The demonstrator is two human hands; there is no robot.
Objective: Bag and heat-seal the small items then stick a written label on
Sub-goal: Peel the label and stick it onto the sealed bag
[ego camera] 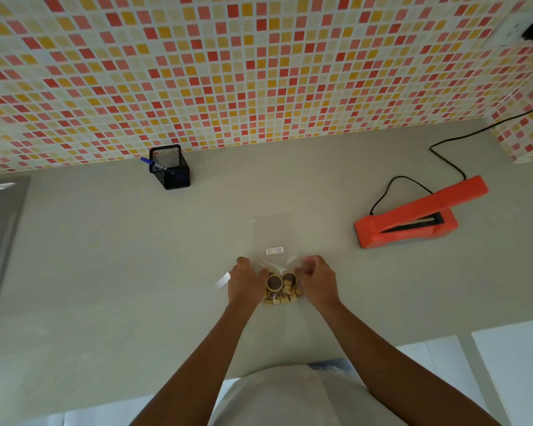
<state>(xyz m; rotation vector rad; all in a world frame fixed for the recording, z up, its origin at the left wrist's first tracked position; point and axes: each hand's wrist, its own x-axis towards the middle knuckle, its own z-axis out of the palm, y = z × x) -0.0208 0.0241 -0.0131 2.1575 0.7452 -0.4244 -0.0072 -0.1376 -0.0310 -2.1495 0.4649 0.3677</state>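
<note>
A clear plastic bag (pixel 277 265) lies on the grey counter in front of me, with several small tan rings and cylinders (pixel 282 292) bunched inside it. My left hand (pixel 246 282) pinches the bag's left edge and my right hand (pixel 317 281) pinches its right edge, both near the opening. Just beyond the hands lies another clear bag (pixel 271 232) bearing a small white printed label (pixel 274 250). A blank white label strip (pixel 222 280) rests left of my left hand. The orange heat sealer (pixel 413 219) stands with its arm raised at the right.
A black mesh pen holder (pixel 170 167) with a blue pen stands at the back by the tiled wall. The sealer's black cord (pixel 486 127) runs to a wall socket at the upper right. A steel sink rim (pixel 0 216) borders the left. The counter's front edge is near my body.
</note>
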